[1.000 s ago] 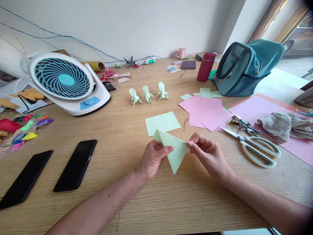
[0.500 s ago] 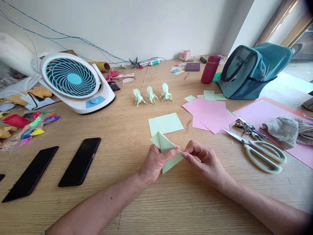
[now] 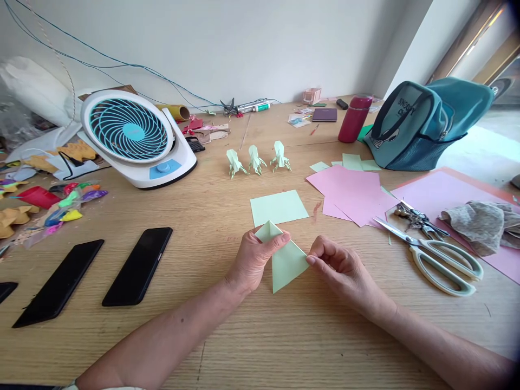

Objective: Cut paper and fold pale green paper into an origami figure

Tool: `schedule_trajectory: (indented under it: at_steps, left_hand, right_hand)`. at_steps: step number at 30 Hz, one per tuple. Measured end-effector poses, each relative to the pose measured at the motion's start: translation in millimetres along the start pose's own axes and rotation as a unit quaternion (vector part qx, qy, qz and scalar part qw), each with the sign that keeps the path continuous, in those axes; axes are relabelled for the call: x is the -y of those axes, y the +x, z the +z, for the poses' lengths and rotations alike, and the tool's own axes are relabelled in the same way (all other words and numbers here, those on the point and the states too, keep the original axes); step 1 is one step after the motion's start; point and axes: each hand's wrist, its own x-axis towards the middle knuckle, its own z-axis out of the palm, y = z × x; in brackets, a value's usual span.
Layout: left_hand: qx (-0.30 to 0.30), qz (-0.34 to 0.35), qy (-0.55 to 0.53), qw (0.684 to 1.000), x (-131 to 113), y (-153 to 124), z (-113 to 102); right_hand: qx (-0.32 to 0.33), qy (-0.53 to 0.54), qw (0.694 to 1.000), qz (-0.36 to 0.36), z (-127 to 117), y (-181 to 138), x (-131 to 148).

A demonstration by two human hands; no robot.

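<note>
A folded piece of pale green paper (image 3: pixel 287 266) is held just above the wooden table, its pointed top towards the back. My left hand (image 3: pixel 254 255) grips its upper left part, thumb across the front. With thumb and index finger, my right hand (image 3: pixel 339 273) pinches the paper's right corner. The fingers behind the paper are hidden. Just behind it lies a flat pale green sheet (image 3: pixel 280 207). Farther back stand three folded green paper figures, a left one (image 3: pixel 234 162), a middle one (image 3: pixel 255 160) and a right one (image 3: pixel 279 156).
Scissors (image 3: pixel 430 254), keys (image 3: pixel 418 219) and pink sheets (image 3: pixel 349 189) lie to the right, before a teal bag (image 3: pixel 410 130) and a red bottle (image 3: pixel 355 120). On the left are a fan (image 3: pixel 136 135) and two black phones, the nearer one (image 3: pixel 138 265) beside my left forearm.
My left thumb has shifted up the paper, and more of its lower front face shows. My right hand still pinches the corner, slightly farther right. The whole view has shifted slightly.
</note>
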Motion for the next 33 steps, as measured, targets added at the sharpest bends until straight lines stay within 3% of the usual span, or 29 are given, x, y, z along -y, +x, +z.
schedule_trajectory:
  at_steps: [13,26,33]
  left_hand:
    - [0.007,0.016,0.014,1.000,-15,6,-5]
    - [0.010,0.009,-0.018,1.000,-14,9,-7]
    - [0.028,0.038,-0.002,0.999,-15,9,-8]
  right_hand:
    - [0.017,0.009,1.000,0.006,-2,0,0]
    - [0.013,-0.008,1.000,-0.003,-3,-1,2]
    - [0.012,-0.022,1.000,-0.008,-4,-1,2]
